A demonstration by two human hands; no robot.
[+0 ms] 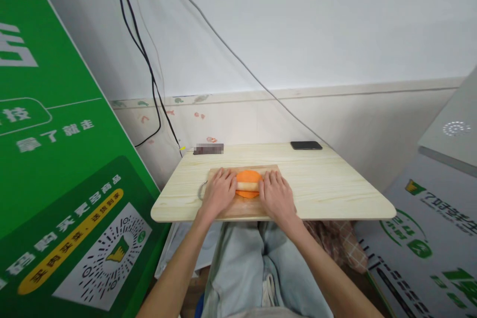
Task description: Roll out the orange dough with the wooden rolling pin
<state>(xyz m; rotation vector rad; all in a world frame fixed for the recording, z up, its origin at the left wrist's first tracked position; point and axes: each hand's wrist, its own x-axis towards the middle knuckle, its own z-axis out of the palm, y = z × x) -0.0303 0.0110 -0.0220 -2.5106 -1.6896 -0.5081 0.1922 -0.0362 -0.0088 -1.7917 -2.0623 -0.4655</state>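
Bare table point(335, 186) right of cutting board point(242, 208); phone point(306, 145) at far edge.

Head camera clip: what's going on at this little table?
A seated person has both hands on a pale rolling pin that lies across a flat orange disc of dough on a wooden cutting board. The left hand and right hand press flat on the pin's two ends. The board sits on a light wooden table, with a dark phone at the table's far edge.
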